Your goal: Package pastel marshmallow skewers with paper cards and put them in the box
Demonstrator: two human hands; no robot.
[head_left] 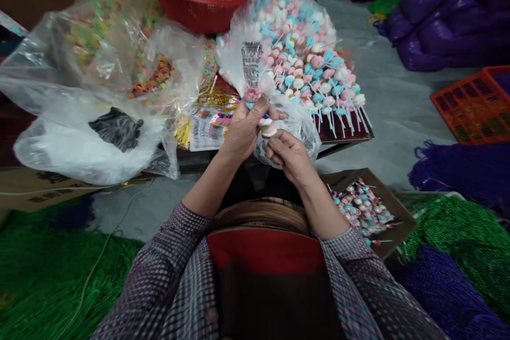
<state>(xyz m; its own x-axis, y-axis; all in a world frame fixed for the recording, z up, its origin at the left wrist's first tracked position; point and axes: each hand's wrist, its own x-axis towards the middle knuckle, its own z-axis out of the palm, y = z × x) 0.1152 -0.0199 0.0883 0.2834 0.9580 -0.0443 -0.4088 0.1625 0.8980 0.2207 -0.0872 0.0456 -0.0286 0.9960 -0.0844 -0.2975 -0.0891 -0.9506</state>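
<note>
My left hand (242, 130) is closed around a small clear wrapper with dark print (251, 64), which sticks up above the thumb. Pink and blue candy shows at the wrapper's lower end. Below it, the fingers of my right hand (290, 153) pinch a marshmallow candy (268, 127) in white, pink and green. Whether this and the candy in the wrapper are one piece is hidden by my left fingers. Just beyond my hands lies a heap of marshmallow lollipops (319, 77) on white sticks, partly in a clear bag. Printed wrappers (205, 130) and gold ties (183, 130) lie left of my hands.
A red basket (191, 8) stands at the back beside a big clear bag of gummy candies (107, 26). At my right, a cardboard box (402, 212) holds wrapped candies. Green strands (91, 265), purple bundles (438, 21) and an orange crate (470, 106) surround the table.
</note>
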